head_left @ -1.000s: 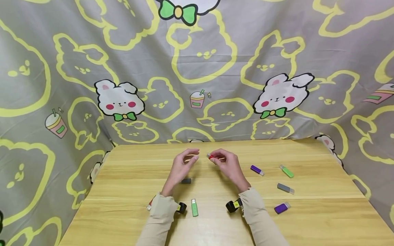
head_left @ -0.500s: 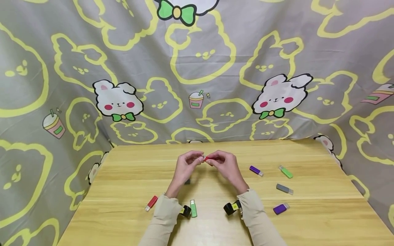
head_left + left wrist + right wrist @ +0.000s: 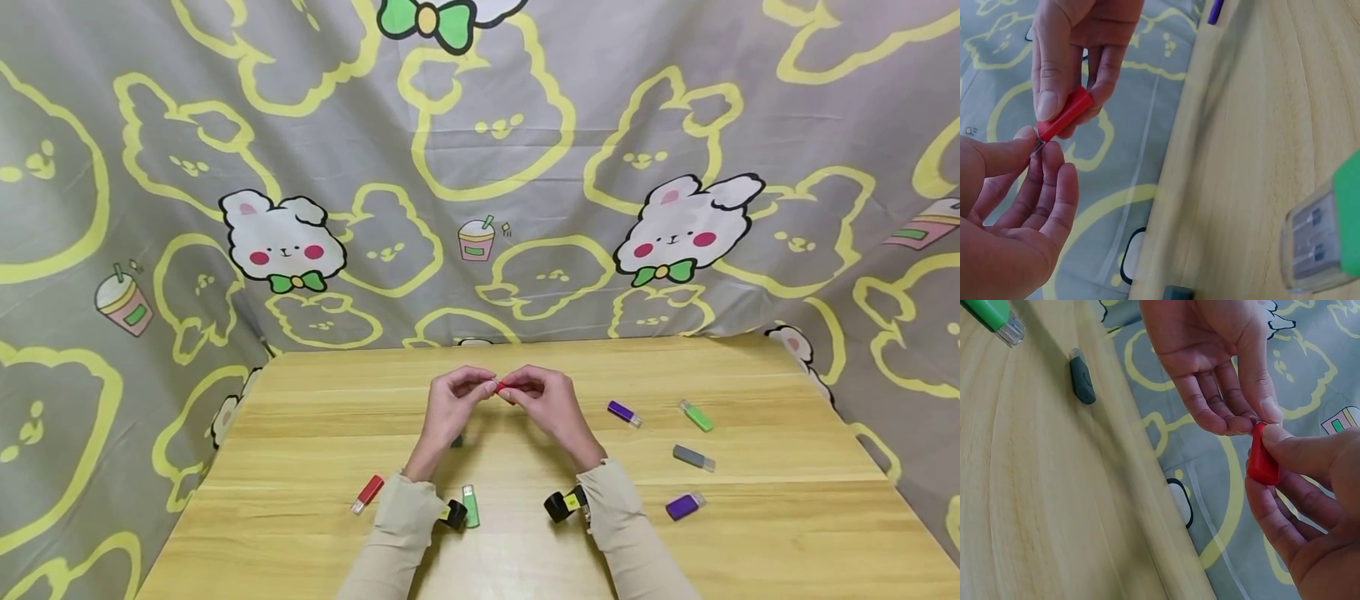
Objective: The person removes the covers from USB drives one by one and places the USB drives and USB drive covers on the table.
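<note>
A red USB stick (image 3: 1066, 115) is held between both hands, raised over the far part of the table. My right hand (image 3: 551, 404) pinches its red body between thumb and fingers. At the opposite end, my left hand (image 3: 450, 408) pinches the tip where the clear cap and metal plug sit; the fingertips partly cover that end, so I cannot tell whether the cap is moving. In the right wrist view the red body (image 3: 1263, 459) shows plainly under the right thumb.
Left of centre lie a red USB stick (image 3: 367, 494), a green one (image 3: 470, 507) and a dark grey one (image 3: 1082, 378). On the right are two purple sticks (image 3: 624, 413), a green one (image 3: 697, 415) and a grey one (image 3: 693, 457). A patterned curtain (image 3: 525, 250) hangs behind the table.
One second ago the hands were apart, with the red USB stick in the right hand only. They have come together, and the left fingers now pinch its plug end.
</note>
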Demonstrator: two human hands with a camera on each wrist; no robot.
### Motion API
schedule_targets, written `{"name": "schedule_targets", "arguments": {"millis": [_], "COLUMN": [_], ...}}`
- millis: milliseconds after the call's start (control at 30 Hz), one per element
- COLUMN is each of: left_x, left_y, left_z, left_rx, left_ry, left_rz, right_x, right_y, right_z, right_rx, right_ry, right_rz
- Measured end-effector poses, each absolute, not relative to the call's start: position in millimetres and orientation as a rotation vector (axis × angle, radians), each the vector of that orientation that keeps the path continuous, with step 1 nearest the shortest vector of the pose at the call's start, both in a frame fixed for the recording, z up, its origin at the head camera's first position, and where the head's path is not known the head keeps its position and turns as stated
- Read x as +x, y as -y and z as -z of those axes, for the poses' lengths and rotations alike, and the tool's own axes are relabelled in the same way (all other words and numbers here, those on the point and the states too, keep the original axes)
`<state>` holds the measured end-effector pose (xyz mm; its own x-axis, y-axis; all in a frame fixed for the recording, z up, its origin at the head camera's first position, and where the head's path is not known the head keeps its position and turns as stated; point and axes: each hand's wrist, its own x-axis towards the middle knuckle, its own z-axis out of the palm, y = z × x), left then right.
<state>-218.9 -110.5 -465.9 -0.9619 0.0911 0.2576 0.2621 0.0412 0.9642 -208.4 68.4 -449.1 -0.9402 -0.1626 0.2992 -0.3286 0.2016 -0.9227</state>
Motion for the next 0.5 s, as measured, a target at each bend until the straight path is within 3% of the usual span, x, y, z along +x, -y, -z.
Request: {"name": "schedule_targets", "arguments": {"millis": [167, 500], "left_x": [-218.5, -217.9], "left_y": [110.4, 110.2], "left_z": [466.2, 465.9], "left_rx": [-0.343, -0.346], "left_ry": [2.175, 2.155], "left_rz": [2.065, 2.066], "right_x": [-218.0, -217.5], "right_y": [-69.8, -73.1], "right_z": [466.9, 466.6], "right_rx": [0.49, 0.511], "right_ry": [2.34, 2.343], "right_rz": [-1.835, -1.832]}}
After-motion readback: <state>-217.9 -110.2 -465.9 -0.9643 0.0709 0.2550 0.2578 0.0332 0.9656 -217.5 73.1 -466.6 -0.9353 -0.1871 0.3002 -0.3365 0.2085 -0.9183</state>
